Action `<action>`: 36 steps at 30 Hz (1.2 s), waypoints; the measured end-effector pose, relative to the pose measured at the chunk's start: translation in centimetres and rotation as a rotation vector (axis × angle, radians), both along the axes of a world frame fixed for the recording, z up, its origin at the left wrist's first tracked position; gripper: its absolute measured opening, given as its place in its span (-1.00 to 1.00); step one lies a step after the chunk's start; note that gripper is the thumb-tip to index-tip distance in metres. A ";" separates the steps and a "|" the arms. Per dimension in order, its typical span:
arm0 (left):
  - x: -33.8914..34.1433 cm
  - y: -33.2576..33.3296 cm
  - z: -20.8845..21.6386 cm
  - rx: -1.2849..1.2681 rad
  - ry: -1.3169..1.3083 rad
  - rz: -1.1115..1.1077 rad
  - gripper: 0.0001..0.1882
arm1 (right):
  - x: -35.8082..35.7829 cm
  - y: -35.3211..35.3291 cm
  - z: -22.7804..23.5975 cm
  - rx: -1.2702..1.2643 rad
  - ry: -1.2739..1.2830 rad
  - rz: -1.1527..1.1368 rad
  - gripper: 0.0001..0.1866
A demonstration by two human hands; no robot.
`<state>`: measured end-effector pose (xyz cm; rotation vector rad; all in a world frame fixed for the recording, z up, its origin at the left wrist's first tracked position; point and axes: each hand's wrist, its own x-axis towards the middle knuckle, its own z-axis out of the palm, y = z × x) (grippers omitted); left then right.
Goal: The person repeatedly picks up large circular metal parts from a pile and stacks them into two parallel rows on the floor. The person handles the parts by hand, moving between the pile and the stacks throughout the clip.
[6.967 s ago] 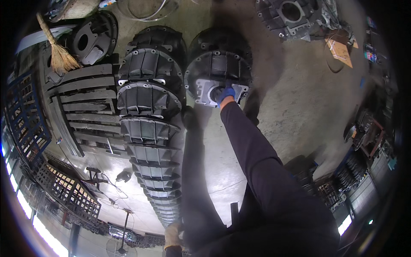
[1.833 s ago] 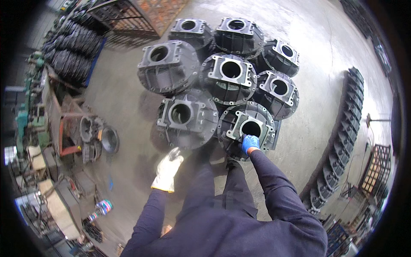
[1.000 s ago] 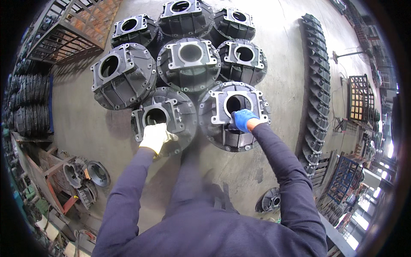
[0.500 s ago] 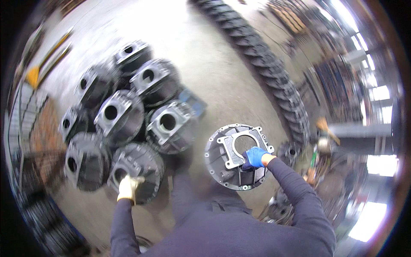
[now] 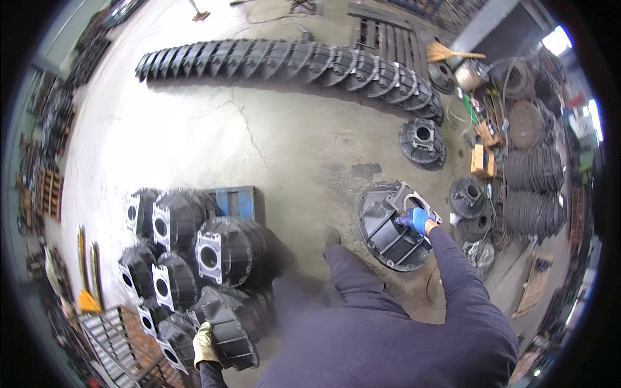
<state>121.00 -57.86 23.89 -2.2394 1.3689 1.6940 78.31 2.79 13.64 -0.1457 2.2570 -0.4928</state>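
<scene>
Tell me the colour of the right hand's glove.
The right glove is mostly blue, clearest in the head view.

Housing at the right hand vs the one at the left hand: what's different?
Position: the right-hand housing is apart from the cluster; the left-hand housing is at its edge.
Opening: the right-hand housing's round opening shows partly; none shows on the left-hand housing.
Hand: a blue-gloved right hand grips the right-hand housing; a cream-gloved left hand touches the left-hand housing.
Shared: both are dark and ribbed.
</scene>
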 end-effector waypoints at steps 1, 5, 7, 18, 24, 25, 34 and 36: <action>-2.1 0.0 0.0 -0.008 0.054 -0.075 -0.53 | 0.2 1.7 -0.6 0.032 0.007 -0.121 -0.51; -10.1 1.0 -1.8 0.137 0.308 -0.248 -0.38 | 1.5 7.4 -2.1 -0.010 0.008 -0.516 -0.46; -15.9 1.4 -3.8 0.171 0.337 -0.186 -0.37 | 1.8 9.1 -1.9 -0.084 0.001 -0.726 -0.46; -54.9 14.4 -10.8 0.098 0.487 -0.632 -0.38 | 2.7 18.1 -6.7 -0.307 0.045 -1.445 -0.52; -72.4 25.8 -11.2 0.228 0.336 -0.707 -0.61 | 3.5 20.2 -9.6 -0.443 0.023 -1.738 -0.65; -74.6 28.0 -11.5 0.264 0.386 -0.719 -0.59 | 3.1 20.5 -10.0 -0.423 0.038 -1.755 -0.66; -89.8 45.6 -19.0 0.379 0.397 -1.008 -0.41 | -2.2 23.7 -15.6 -0.551 0.052 -1.968 -0.63; -91.8 49.3 -21.2 0.503 0.357 -1.192 -0.43 | -3.8 23.8 -15.5 -0.582 0.030 -2.101 -0.66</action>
